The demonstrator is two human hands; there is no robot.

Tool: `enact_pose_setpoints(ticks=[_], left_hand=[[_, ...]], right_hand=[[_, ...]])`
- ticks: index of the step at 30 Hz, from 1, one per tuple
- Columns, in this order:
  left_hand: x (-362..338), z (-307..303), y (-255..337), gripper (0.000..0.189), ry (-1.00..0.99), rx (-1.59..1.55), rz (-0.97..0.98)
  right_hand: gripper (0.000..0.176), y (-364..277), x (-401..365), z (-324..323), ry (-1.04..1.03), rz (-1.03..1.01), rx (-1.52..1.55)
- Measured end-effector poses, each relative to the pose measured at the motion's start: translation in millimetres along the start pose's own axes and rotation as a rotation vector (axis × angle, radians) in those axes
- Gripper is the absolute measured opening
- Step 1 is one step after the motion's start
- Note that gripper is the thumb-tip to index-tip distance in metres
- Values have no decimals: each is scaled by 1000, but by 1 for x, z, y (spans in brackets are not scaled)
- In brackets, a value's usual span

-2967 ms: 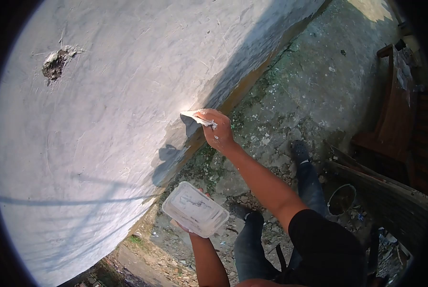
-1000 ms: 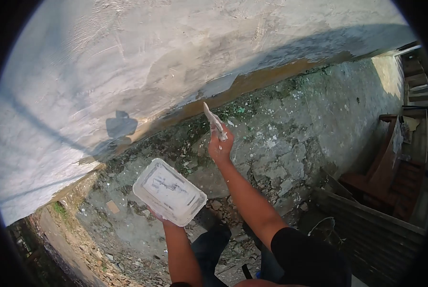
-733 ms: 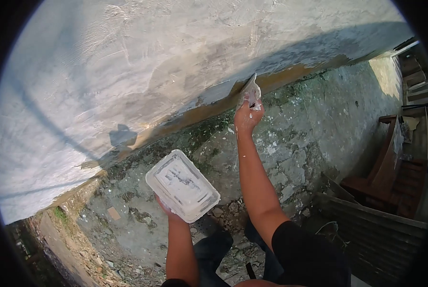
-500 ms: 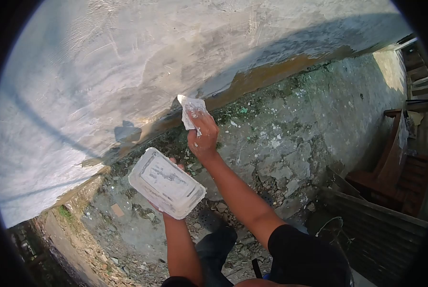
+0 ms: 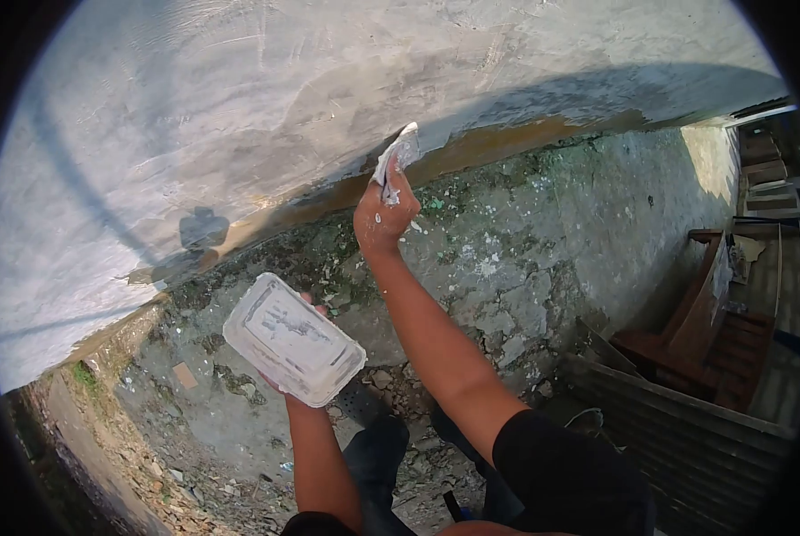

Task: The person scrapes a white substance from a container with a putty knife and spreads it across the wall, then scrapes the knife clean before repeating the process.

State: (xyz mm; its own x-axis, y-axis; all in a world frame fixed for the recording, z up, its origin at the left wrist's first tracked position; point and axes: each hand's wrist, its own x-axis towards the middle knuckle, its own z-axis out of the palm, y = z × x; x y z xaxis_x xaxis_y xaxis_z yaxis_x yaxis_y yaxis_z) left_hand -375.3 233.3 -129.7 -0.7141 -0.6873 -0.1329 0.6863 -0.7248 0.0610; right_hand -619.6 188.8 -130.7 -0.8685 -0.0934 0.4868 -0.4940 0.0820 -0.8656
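Observation:
In my right hand (image 5: pixel 387 214) is a flat putty scraper (image 5: pixel 402 154) coated in white paste, pinched between closed fingers. Its upper tip is right at the lower part of the pale plastered wall (image 5: pixel 239 107), beside a bare brownish strip (image 5: pixel 498 143). White smears mark the fingers. My left hand (image 5: pixel 314 306) supports a shallow rectangular plastic tray (image 5: pixel 248 313) from beneath, and most of that hand is hidden behind it. White paste with greyish streaks covers the tray's face.
Cracked, mossy concrete (image 5: pixel 507 259) runs along the wall's foot, with rubble around my shoe (image 5: pixel 362 402). Brown wooden furniture (image 5: pixel 731 357) and a corrugated sheet (image 5: pixel 677 420) stand at the right. A small tan piece (image 5: pixel 185 374) lies at the left.
My right hand has moved up along the wall's lower edge, and the scraper has turned to show more of its edge. The view has shifted slightly; the tray remains in my left hand.

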Motion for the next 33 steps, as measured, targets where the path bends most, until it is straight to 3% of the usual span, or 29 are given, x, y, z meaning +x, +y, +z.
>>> enact_pose_setpoints(ticks=[2,3,5,6,7,8,9,10,11,13,14,16,18,20,22,24,25,27,28,30,33], left_hand=[[-2,-1,1,78,-31,-12,-24],[-2,7,0,78,-32,15,-3],[-13,12,-9,79,6,98,37],[-20,7,-14,79,18,91,37],[-29,1,-17,80,151,74,36],[-40,-3,-19,81,287,59,30],[-51,-3,-23,79,292,39,-1],[-67,-8,-24,79,311,37,-7],[-81,-16,-26,77,397,21,17],[-99,-7,-26,75,491,1,45],[-103,9,-26,74,464,1,10],[-109,22,-21,73,432,12,-33],[-114,28,-8,74,455,56,1],[-103,48,-2,75,527,100,58],[-88,67,7,75,354,151,-27],[-67,85,10,75,326,170,-43],[-59,94,12,75,317,166,-54],[-39,108,14,75,220,202,-95],[-31,115,17,74,125,217,-127],[-17,126,19,73,75,228,-166],[-17,129,27,72,32,223,-198]], right_hand=[[41,1,-37,-15,-265,-51,95],[41,3,-49,-25,-268,-40,93],[39,9,-64,-52,-636,29,207],[39,17,-62,-67,-606,-15,140],[39,22,-56,-81,-574,-62,74],[38,31,-45,-94,-511,90,82],[38,39,-28,-105,-447,245,86],[32,48,-9,-113,-313,655,84],[23,40,22,-114,-138,635,62],[20,54,67,-112,194,703,397],[20,66,80,-106,192,703,392],[29,81,94,-98,263,904,399],[38,66,79,-63,170,706,304],[44,42,45,-32,237,660,352],[46,18,-3,-10,148,612,335],[38,15,-53,-10,-178,417,182],[38,10,-64,-16,-151,434,186],[35,8,-73,-26,-507,173,137],[35,1,-65,-33,-481,192,138],[33,-6,-30,-52,-295,473,380],[31,-31,43,-81,77,701,315]])
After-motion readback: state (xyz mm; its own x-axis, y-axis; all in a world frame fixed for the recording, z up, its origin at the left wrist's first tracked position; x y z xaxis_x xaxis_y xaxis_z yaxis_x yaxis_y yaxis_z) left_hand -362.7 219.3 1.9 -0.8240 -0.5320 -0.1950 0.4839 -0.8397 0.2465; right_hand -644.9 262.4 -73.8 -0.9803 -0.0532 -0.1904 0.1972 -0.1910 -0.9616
